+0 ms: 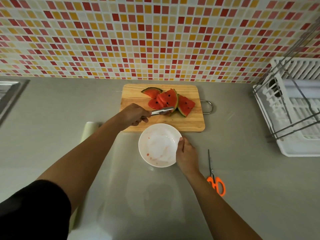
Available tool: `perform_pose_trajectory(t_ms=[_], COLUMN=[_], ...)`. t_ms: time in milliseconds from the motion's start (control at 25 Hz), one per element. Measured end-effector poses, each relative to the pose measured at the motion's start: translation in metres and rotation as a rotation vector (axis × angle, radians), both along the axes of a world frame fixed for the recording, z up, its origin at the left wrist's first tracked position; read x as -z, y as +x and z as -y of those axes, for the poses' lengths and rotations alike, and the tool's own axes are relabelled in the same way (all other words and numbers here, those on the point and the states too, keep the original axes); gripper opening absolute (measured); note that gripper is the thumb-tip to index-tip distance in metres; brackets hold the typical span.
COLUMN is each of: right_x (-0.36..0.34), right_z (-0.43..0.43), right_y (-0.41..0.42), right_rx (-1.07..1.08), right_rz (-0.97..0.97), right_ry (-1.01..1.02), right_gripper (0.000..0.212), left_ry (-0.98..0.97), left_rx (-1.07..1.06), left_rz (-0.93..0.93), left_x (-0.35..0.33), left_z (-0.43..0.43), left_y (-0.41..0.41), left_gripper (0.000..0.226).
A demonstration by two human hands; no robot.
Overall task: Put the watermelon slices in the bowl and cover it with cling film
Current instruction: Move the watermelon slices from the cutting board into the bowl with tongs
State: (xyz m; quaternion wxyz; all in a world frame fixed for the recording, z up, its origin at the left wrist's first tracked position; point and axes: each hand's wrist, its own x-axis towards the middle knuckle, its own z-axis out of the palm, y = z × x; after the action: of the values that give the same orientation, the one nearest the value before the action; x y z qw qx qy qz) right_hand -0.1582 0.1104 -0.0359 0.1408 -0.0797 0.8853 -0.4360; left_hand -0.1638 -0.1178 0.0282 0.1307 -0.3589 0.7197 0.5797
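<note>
Several red watermelon slices (168,101) with green rind lie overlapping on a wooden cutting board (187,122). My left hand (134,114) grips metal tongs (161,111) whose serrated tips touch the front of the slices. In front of the board stands a white bowl (158,144) that holds only smears of juice. My right hand (187,155) holds the bowl's right rim, thumb on the edge. A roll of cling film (89,131) lies on the counter to the left, partly hidden by my left forearm.
Orange-handled scissors (215,179) lie on the grey counter to the right of the bowl. A white dish rack (294,108) stands at the far right. A steel sink (10,94) edge shows at the far left. Tiled wall behind the board.
</note>
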Motion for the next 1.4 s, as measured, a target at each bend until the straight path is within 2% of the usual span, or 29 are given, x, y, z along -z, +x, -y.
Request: perform_pose_trajectory(t_ms=[200, 480, 600, 640, 760, 800, 960, 1040, 1280, 1400], right_x=[0.0, 0.001, 0.001, 0.001, 0.0, 0.0, -0.001, -0.001, 0.001, 0.002], right_z=[0.0, 0.001, 0.0, 0.0, -0.001, -0.001, 0.0, -0.001, -0.001, -0.002], right_y=[0.0, 0.0, 0.0, 0.0, 0.0, 0.001, 0.001, 0.002, 0.002, 0.003], right_rx=[-0.004, 0.006, 0.005, 0.004, 0.0, 0.001, 0.001, 0.005, 0.019, 0.028], right_rz=[-0.005, -0.006, -0.005, -0.005, -0.009, -0.009, 0.003, 0.0, 0.023, 0.012], right_ry=[-0.004, -0.015, -0.015, -0.018, -0.032, -0.034, -0.034, -0.029, -0.03, -0.031], right_gripper=[0.036, 0.036, 0.036, 0.036, 0.036, 0.037, 0.037, 0.036, 0.036, 0.036], left_ry=[-0.015, -0.18, -0.186, -0.216, -0.472, -0.493, -0.168, -0.119, -0.251, -0.329], left_rx=[-0.138, -0.15, -0.173, -0.18, -0.068, -0.051, -0.19, -0.185, -0.171, -0.099], left_rz=[-0.088, -0.055, -0.085, -0.091, -0.098, -0.093, -0.009, -0.001, -0.025, -0.01], left_x=[0.002, -0.001, 0.001, 0.002, 0.004, 0.004, 0.003, 0.005, 0.0, -0.002], left_z=[0.001, -0.009, -0.01, -0.011, -0.018, -0.02, -0.018, -0.018, -0.021, -0.025], left_y=[-0.004, -0.017, -0.018, -0.017, -0.021, -0.024, -0.028, -0.031, -0.046, -0.054], left_gripper=[0.012, 0.015, 0.012, 0.014, 0.024, 0.025, 0.016, 0.015, 0.017, 0.019])
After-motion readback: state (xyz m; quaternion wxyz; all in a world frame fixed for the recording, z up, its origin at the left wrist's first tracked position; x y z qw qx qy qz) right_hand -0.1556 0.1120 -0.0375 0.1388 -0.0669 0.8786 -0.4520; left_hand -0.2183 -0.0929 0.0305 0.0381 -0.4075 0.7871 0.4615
